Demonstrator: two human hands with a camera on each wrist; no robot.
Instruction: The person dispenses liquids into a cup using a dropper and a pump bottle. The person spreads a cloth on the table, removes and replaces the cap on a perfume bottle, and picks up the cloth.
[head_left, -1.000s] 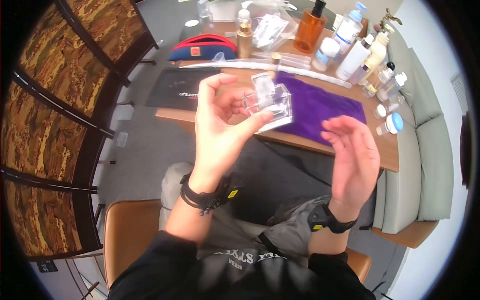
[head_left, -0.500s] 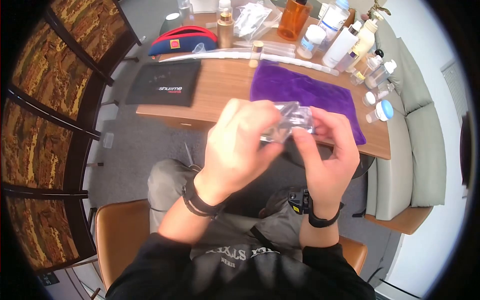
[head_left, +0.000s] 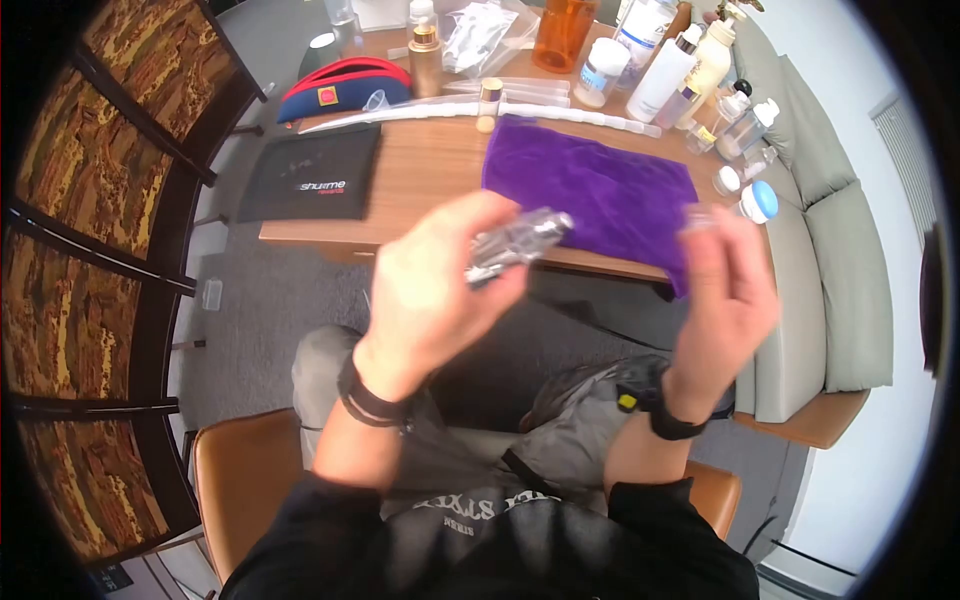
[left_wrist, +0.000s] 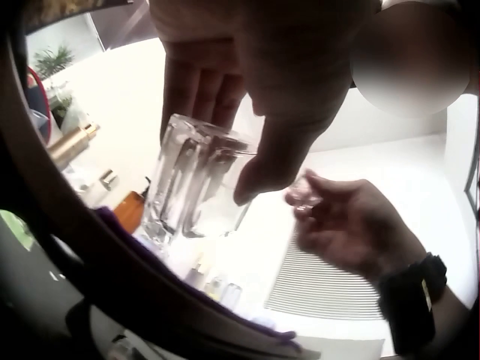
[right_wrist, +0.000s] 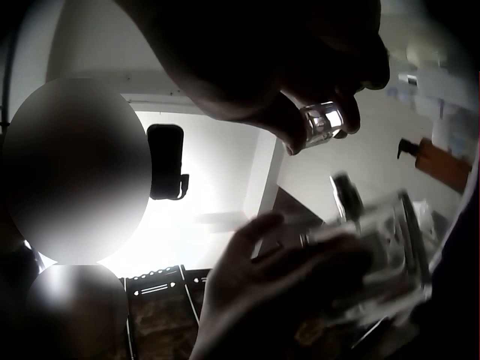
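My left hand (head_left: 425,285) grips a clear, thick-walled glass perfume bottle (head_left: 510,247) between thumb and fingers, held up in front of the table edge. In the right wrist view a narrow spray neck (right_wrist: 346,197) sticks up bare from the bottle's top. Off to the right, my right hand (head_left: 728,305) pinches a small clear cap (right_wrist: 322,124) in its fingertips, apart from the bottle. The left wrist view also shows the cap, beside the bottle. Behind the hands lies a purple towel (head_left: 600,190) on the wooden table (head_left: 430,165).
A black pouch (head_left: 315,185) lies at the table's left, with a blue and red case (head_left: 345,90) behind it. A small gold-capped bottle (head_left: 488,105) stands near the towel. Several bottles line the back and right, including an orange one (head_left: 565,35) and a blue-lidded jar (head_left: 758,203).
First the left hand held the bottle with the cap on and the right was apart. Both hands met at the bottle; now the right has moved away rightward with the cap.
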